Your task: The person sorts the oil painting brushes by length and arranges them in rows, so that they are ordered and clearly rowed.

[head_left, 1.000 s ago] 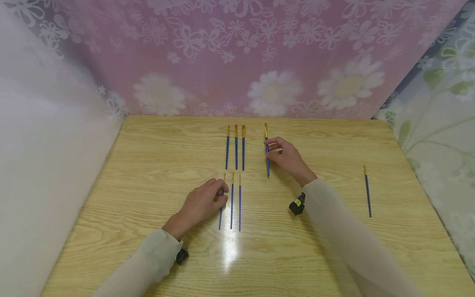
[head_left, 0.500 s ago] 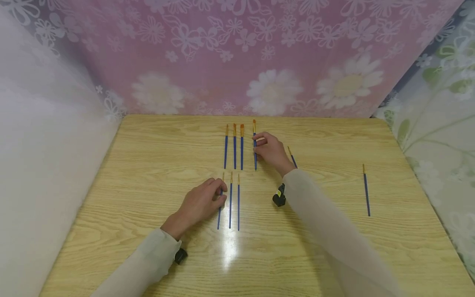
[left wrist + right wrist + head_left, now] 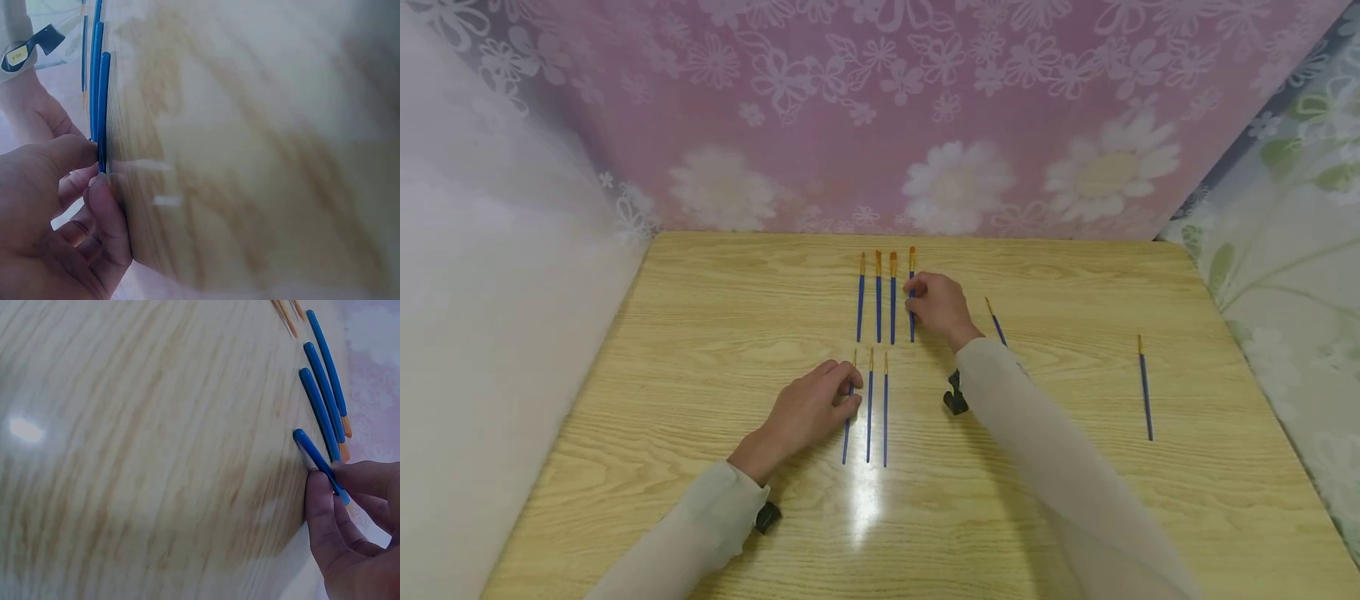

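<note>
My right hand (image 3: 942, 307) pinches a blue-handled paintbrush (image 3: 912, 330) with orange bristles at the back of the table. In the right wrist view this brush (image 3: 309, 447) lies low along the tabletop between thumb and fingers. Left of it stretch three similar wide brushes (image 3: 892, 312), side by side with bristles pointing away. Nearer the front, my left hand (image 3: 805, 410) pinches the leftmost thin paintbrush (image 3: 846, 442); its middle is hidden by the fingers. Beside it are two more thin brushes (image 3: 885, 421). The left wrist view has the pinched blue handle (image 3: 104, 106) close up.
Another thin brush (image 3: 995, 321) lies tilted by my right sleeve, which covers its lower end. A lone brush (image 3: 1145, 392) rests at the far right of the wooden table (image 3: 700, 317). A pink flowered curtain (image 3: 820, 150) hangs behind the back edge.
My right hand has carried the wide brush leftward to the end of the back row and set it nearly parallel. Its sleeve has uncovered the tilted thin brush. The left hand stays put.
</note>
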Motion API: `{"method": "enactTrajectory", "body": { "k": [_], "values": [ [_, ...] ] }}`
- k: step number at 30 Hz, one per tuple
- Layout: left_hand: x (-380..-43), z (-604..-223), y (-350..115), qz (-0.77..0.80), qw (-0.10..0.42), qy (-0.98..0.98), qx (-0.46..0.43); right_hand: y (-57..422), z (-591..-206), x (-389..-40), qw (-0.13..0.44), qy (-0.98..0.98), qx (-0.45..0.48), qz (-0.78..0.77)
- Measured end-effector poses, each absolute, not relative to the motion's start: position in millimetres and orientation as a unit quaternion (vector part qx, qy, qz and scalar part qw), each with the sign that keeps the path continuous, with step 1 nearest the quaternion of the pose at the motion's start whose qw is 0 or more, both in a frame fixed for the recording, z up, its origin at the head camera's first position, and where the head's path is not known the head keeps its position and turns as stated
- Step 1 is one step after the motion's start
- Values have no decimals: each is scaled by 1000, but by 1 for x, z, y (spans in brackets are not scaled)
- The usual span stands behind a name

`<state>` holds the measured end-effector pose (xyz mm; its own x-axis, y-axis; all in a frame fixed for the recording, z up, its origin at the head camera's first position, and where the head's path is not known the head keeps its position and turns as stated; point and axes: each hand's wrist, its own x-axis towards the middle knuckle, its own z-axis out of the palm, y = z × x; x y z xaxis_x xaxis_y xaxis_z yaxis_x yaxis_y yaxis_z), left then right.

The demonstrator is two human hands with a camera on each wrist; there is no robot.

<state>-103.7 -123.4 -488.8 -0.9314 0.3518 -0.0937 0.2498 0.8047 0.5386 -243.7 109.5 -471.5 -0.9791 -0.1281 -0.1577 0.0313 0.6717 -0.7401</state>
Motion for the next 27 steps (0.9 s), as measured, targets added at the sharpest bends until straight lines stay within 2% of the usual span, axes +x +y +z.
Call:
{"method": "enactTrajectory", "body": {
  "k": [13, 27],
  "values": [
    [-104, -490, -123, 271, 94, 945, 160, 105, -474, -247, 87, 928, -53, -357],
    [-106, -490, -125, 270, 96, 944, 167, 125, -477, -228, 56, 897, -39, -437]
  ]
}}
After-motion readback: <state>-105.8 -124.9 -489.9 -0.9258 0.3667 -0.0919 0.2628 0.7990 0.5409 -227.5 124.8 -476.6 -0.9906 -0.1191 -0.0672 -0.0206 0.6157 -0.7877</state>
